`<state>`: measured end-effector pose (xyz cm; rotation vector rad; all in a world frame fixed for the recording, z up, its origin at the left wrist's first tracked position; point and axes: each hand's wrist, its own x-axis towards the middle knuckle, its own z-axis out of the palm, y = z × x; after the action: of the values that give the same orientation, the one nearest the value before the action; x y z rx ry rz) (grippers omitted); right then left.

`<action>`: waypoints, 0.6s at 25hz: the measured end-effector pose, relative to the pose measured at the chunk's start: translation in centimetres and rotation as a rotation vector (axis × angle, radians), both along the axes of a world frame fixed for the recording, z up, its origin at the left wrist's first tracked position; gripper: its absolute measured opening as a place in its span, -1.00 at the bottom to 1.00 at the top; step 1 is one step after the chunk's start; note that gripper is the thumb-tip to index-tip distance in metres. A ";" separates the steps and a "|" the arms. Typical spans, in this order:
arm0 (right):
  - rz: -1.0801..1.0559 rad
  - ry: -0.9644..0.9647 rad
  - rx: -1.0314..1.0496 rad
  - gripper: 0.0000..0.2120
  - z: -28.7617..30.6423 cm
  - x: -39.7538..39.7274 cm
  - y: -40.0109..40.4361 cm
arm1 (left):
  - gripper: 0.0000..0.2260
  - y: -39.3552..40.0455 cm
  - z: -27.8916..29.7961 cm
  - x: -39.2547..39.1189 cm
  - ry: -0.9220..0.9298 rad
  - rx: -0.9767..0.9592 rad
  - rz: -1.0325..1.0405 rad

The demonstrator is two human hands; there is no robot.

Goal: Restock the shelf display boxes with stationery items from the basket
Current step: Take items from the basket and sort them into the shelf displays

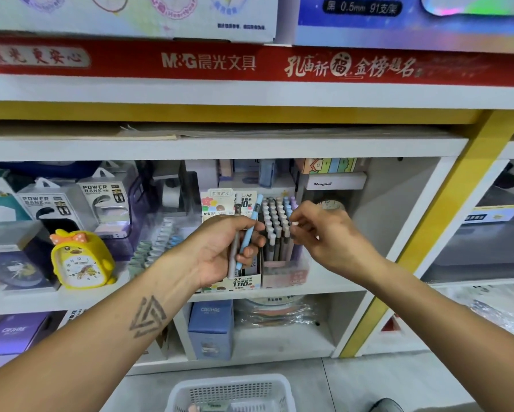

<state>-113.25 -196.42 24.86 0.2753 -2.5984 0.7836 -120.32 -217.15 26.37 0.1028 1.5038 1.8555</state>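
Observation:
My left hand (223,248) is closed around two pencils, a light blue one (251,230) and a grey one (233,257), in front of the shelf. A display box (282,275) full of upright pencils with grey, blue and purple caps (275,221) stands on the middle shelf. My right hand (318,233) pinches the white top of a pencil at the right side of that box. A white plastic basket (232,392) sits on the floor below, only its far part in view.
A yellow duck alarm clock (82,258) stands left of the box, with power bank packs (71,203) behind it. A blue carton (209,328) and wrapped packs sit on the lower shelf. A yellow post (446,221) splits the shelving at right.

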 end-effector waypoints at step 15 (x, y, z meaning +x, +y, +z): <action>-0.079 0.009 0.169 -0.86 0.4 -0.6 -0.6 | -0.75 -0.6 0.1 0.0 0.011 0.000 -0.060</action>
<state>-113.84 -197.00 25.29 0.2224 -2.6526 0.5355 -120.28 -217.71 26.44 0.1570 1.4920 1.8102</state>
